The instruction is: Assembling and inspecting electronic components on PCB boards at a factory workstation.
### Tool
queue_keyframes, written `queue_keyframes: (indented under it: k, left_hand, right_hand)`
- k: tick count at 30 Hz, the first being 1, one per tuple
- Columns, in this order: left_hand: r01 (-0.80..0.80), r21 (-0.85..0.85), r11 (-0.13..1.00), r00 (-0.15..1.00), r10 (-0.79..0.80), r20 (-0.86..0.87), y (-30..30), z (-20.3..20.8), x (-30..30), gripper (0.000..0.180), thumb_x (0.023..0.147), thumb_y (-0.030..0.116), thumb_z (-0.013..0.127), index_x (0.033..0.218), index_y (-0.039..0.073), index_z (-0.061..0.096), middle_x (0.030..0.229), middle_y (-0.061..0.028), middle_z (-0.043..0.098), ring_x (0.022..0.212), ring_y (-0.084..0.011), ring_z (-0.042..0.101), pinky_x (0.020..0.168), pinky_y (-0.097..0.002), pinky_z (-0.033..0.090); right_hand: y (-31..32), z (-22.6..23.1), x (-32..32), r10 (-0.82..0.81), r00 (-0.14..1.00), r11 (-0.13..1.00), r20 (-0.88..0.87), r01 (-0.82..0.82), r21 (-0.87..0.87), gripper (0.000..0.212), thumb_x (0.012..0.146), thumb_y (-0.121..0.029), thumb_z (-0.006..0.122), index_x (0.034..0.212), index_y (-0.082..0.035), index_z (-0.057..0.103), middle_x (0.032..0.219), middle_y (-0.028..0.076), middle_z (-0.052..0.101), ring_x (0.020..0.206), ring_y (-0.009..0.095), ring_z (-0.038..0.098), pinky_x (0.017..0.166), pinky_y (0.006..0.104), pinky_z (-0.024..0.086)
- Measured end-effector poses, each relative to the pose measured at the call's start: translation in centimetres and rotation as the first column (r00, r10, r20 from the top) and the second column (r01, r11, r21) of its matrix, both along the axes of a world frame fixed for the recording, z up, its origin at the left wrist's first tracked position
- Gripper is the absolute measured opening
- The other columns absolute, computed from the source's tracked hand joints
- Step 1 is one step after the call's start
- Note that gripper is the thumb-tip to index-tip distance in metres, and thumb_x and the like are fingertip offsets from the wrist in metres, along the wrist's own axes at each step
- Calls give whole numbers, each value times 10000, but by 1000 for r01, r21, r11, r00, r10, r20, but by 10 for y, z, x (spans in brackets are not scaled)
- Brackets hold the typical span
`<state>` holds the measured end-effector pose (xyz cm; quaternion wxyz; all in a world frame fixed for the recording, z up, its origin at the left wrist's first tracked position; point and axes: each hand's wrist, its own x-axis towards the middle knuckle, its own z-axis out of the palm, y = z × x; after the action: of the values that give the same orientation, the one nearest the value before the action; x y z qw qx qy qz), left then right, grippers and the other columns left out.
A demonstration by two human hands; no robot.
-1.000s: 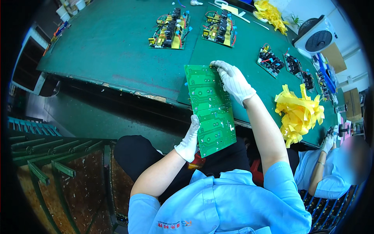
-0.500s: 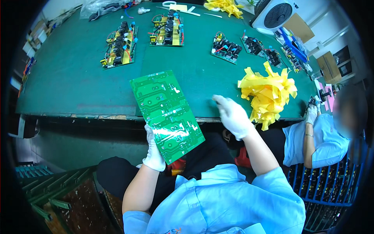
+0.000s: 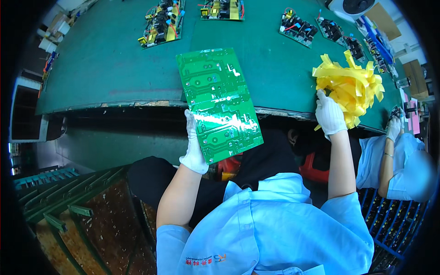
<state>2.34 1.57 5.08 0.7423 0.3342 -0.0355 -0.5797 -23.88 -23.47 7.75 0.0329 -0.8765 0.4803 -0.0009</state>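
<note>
My left hand (image 3: 194,149), in a white glove, grips the lower left edge of a green circuit board (image 3: 220,105). The board is tilted, with its solder side facing up, and light glares across its middle. Its underside is hidden. On the right, my gloved right hand (image 3: 330,114) is at the near left edge of a heap of yellow tape strips (image 3: 353,85). Its fingers are bent together against the strips; whether a strip is pinched between them is too small to make out.
Assembled circuit boards (image 3: 162,25) stand at the back of the green table (image 3: 114,68), with smaller ones (image 3: 298,28) at the far right. A co-worker's gloved hand (image 3: 394,127) is at the right edge. Green metal racking (image 3: 68,197) is at lower left, a blue rack (image 3: 389,220) at lower right.
My right hand has moved right, from the bare table to the yellow tape heap, and its fingers have drawn in. My left hand keeps hold of the board. The whole view has shifted.
</note>
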Motion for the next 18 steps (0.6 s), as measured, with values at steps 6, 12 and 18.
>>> queue_keyframes:
  k: [6,12,18]
  left_hand:
    - [-30,13,999,999,30,15,-2,0,-3,888,861,736,505,1488,129,342,1455,-150,432,1289,-336,488,1030,-524,456]
    - [8,-62,998,999,-6,37,-3,-4,-1,939,841,782,465,1490,117,331,1451,-164,454,1275,-340,515,1021,-515,476]
    - [6,-28,1000,999,-5,32,-4,-4,-1,933,840,783,465,1479,112,353,1406,-160,499,1224,-322,562,992,-498,503]
  right_hand:
    - [95,7,53,233,743,916,627,-385,116,215,889,-85,627,1097,-37,599,960,171,651,866,365,655,755,401,534]
    - [111,15,108,401,612,874,682,-478,-85,177,864,-76,636,1039,-53,632,931,140,619,803,353,629,678,420,516]
    - [113,0,125,393,639,861,661,-507,-22,143,880,-84,614,1019,-62,640,907,137,607,797,351,624,665,429,509]
